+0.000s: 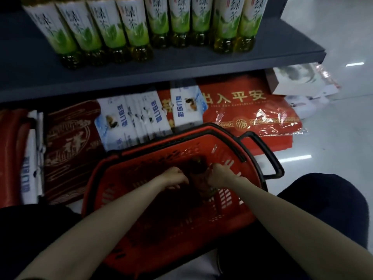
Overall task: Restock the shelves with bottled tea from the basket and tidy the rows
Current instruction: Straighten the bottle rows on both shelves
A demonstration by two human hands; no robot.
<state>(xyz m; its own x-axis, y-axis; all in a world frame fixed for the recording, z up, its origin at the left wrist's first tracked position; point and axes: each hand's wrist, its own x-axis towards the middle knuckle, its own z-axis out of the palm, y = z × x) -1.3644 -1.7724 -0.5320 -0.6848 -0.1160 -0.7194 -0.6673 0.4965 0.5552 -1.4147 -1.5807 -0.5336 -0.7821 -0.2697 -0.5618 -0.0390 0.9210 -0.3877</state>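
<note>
Pick-up step: left hand (175, 176) and right hand (219, 175) both curled around dark bottle (199, 178) in red basket (141, 199). Next: lift to grey shelf (181, 63), beside green tea row (141, 27).

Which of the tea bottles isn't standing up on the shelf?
The dark bottle lying in the red plastic basket, between both hands; the green-labelled bottles all stand upright on the grey shelf.

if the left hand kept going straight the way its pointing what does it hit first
Most likely the dark bottle lying in the red plastic basket. The left hand points right, across the basket, and its fingers already look at or on the bottle, though the dim light leaves contact unclear.
</note>
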